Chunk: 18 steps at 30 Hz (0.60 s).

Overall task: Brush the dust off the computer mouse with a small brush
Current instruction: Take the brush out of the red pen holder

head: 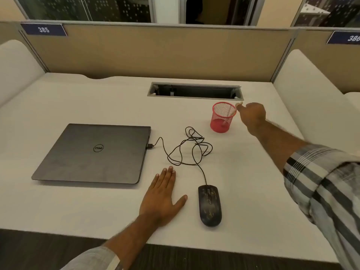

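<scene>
we are at the start: our right hand (252, 115) pinches the brush (231, 112) in the red cup (222, 117); left hand (162, 195) lies flat and open; mouse (210, 205) not yet brushed.

On the white bench (78, 207), the left hand (162, 199) lies flat between a closed grey laptop (93, 152) and a dusty black corded computer mouse (210, 205). The right hand (252, 115) reaches to the pale brush handle (238, 104) leaning out of a red mesh cup (222, 117), fingertips at its tip.
</scene>
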Each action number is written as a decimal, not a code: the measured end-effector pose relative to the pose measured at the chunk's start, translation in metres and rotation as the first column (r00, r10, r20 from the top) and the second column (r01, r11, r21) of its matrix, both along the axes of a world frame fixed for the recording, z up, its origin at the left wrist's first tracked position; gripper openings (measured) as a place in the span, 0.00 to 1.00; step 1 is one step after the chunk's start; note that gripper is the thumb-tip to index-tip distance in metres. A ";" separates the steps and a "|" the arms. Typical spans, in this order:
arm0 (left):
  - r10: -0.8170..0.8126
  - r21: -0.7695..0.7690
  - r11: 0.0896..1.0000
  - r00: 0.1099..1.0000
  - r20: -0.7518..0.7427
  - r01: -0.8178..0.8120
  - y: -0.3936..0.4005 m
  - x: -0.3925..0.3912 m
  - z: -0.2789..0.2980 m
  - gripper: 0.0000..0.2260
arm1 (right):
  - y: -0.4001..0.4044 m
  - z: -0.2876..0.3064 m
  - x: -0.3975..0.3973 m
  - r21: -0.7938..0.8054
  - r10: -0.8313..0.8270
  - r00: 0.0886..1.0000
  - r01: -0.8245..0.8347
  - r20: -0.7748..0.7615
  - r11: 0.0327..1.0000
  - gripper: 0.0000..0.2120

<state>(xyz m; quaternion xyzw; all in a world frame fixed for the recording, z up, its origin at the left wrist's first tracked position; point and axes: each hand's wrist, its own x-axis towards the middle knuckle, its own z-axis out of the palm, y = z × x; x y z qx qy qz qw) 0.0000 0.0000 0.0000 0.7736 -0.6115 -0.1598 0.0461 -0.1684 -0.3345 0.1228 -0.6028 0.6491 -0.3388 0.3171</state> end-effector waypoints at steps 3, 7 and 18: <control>-0.007 -0.022 1.000 1.000 0.017 0.007 0.000 0.001 -0.001 0.39 | -0.005 0.003 0.008 0.032 -0.031 1.000 0.031 -0.003 0.999 0.23; -0.005 -0.034 0.999 1.000 0.012 0.005 0.001 0.000 -0.004 0.40 | -0.013 0.000 0.019 0.025 -0.104 0.993 0.105 -0.050 0.994 0.21; 0.001 -0.063 0.998 1.000 0.012 -0.001 0.001 0.002 -0.010 0.41 | -0.023 -0.006 0.025 -0.073 -0.086 0.984 0.075 -0.155 0.994 0.14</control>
